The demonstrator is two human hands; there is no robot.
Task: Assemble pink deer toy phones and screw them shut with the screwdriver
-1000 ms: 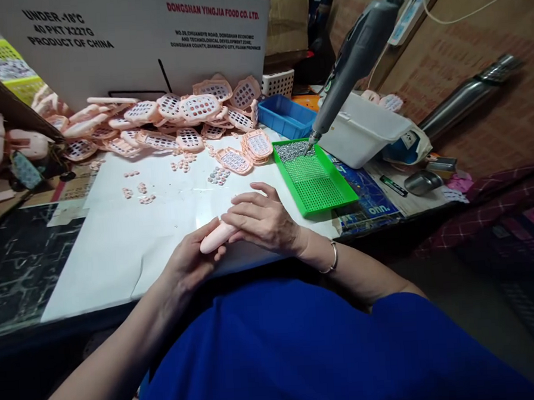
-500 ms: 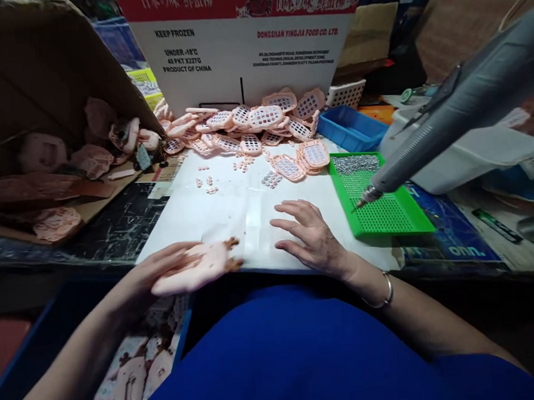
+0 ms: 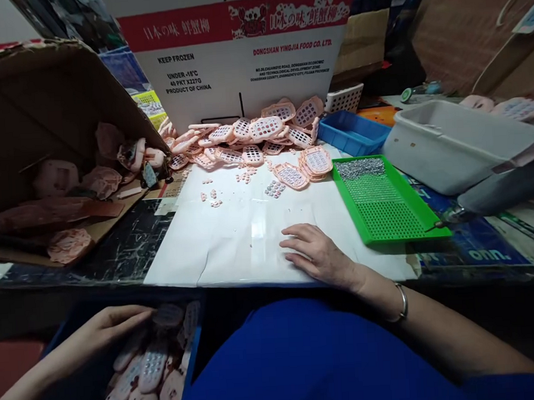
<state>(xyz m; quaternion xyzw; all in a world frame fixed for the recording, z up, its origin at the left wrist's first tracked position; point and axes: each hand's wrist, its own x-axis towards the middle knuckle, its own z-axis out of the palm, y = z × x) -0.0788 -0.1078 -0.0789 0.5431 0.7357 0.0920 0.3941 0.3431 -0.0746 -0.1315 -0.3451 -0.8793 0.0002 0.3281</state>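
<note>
My left hand (image 3: 115, 327) reaches low over the blue bin (image 3: 195, 347) in front of the bench. Its fingers are pressed together at the edge of a pink toy phone (image 3: 168, 315); how firmly they grip it is hard to make out. More pink toy phones (image 3: 154, 364) with pale keypads lie heaped in that bin. My right hand (image 3: 321, 257) rests open on the white sheet (image 3: 224, 244), fingers slightly spread and holding nothing. Beyond it lie small grey button pieces (image 3: 275, 189) and pink keypad shells (image 3: 291, 176).
A pile of pink shells (image 3: 265, 128) leans against a white carton (image 3: 233, 76). On the right, an electric screwdriver (image 3: 494, 191) has its tip over a green tray (image 3: 422, 207) of screws. A blue tray (image 3: 353, 133) and white tub (image 3: 443, 146) stand behind. An open cardboard box (image 3: 29, 105) is left.
My left hand has carried the pink toy phone from above the sheet's edge down into the bin. The screwdriver has swung right. My right hand stays open on the sheet.
</note>
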